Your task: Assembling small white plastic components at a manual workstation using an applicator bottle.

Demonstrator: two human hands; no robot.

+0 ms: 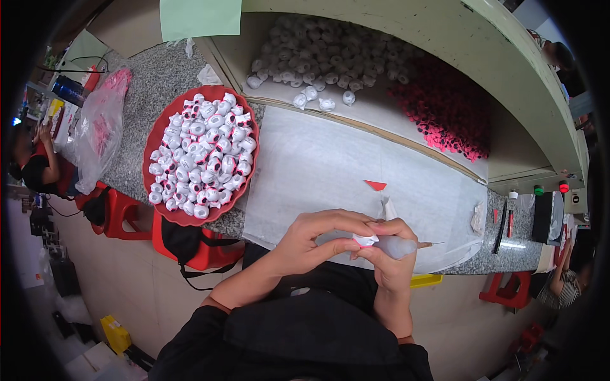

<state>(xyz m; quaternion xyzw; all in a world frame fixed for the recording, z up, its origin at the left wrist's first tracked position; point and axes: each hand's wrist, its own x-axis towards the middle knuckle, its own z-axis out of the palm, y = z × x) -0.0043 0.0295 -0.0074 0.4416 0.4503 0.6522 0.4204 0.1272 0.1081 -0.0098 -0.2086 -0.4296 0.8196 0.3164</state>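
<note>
Both my hands meet above the near edge of the work surface. My left hand pinches a small white plastic part with a pink edge between thumb and fingers. Fingers of my right hand touch the same part. A translucent squeeze bottle is tucked in my right hand, its thin needle tip pointing right. Just beyond my hands lie a red triangular piece and a narrow white scrap. To the left, a red scalloped bowl is heaped with white, pink and black parts.
White sheeting covers the worktop. Under the pale green shelf lie a pile of white parts and a pile of pink and black pieces. A plastic bag hangs at left; red stools stand below.
</note>
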